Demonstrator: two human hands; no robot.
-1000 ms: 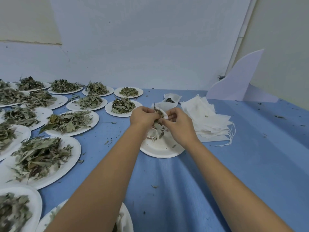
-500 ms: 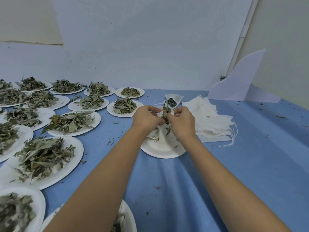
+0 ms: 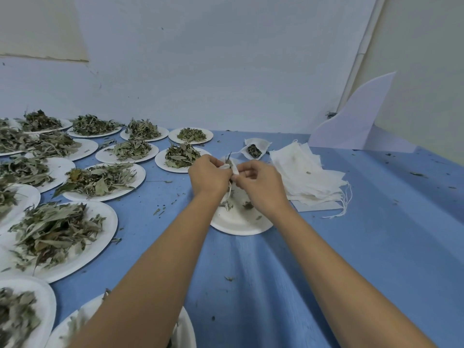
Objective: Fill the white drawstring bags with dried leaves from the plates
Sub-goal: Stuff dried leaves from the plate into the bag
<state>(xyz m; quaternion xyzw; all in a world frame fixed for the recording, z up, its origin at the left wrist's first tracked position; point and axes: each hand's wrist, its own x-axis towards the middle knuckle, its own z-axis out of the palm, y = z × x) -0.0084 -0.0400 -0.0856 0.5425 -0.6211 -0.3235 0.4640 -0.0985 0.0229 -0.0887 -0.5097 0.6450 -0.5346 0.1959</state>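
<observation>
My left hand (image 3: 209, 175) and my right hand (image 3: 261, 185) meet above a nearly bare white plate (image 3: 239, 223) in the middle of the table. Between them they pinch a small white drawstring bag (image 3: 232, 168), with a few dried leaf tips sticking out of its top. Most of the bag is hidden by my fingers. A few leaf scraps (image 3: 227, 204) lie on the plate below. Behind it sits a filled white bag (image 3: 254, 149) with dark leaves showing at its mouth. A stack of flat white bags (image 3: 305, 175) lies to the right.
Several white plates heaped with dried leaves (image 3: 100, 180) cover the left half of the blue tablecloth (image 3: 376, 234). Another plate (image 3: 184, 332) sits at the near edge under my left forearm. A white foam board (image 3: 351, 119) leans at the back right corner. Crumbs dot the cloth.
Both hands rose slightly from the plate with the bag; the leaves that stuck out between them are now mostly tucked in, and the right hand's fingers have shifted onto the bag's top.
</observation>
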